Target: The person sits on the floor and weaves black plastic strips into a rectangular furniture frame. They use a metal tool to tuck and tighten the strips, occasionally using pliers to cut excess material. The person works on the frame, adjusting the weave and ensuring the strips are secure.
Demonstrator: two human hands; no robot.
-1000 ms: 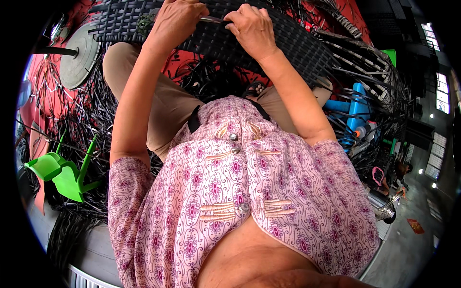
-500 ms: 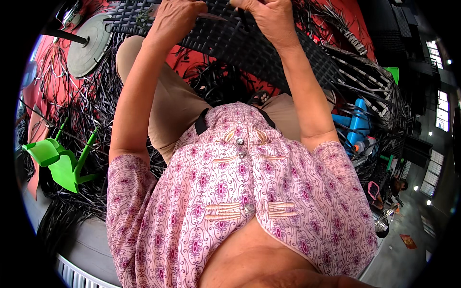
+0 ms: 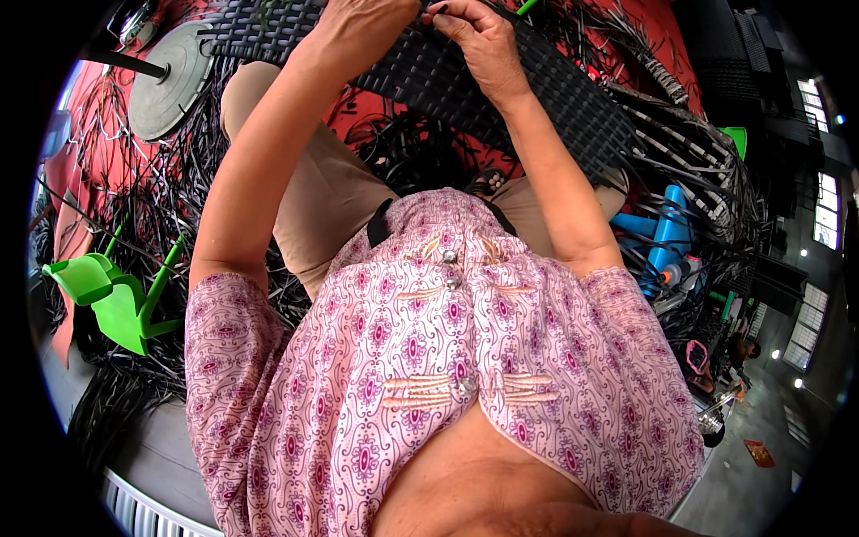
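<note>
Strewn black strands surround us as our left hand and right hand pinch (fingers closed) a strand at the woven panel's far edge, best kept taut.

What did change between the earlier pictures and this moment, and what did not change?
Both hands slid toward the top of the picture: the left hand and the right hand now sit at the upper edge, and the right hand moved slightly rightward. Unchanged: both stay on the black woven panel; the green plastic chair and grey round disc remain at the left.
</note>
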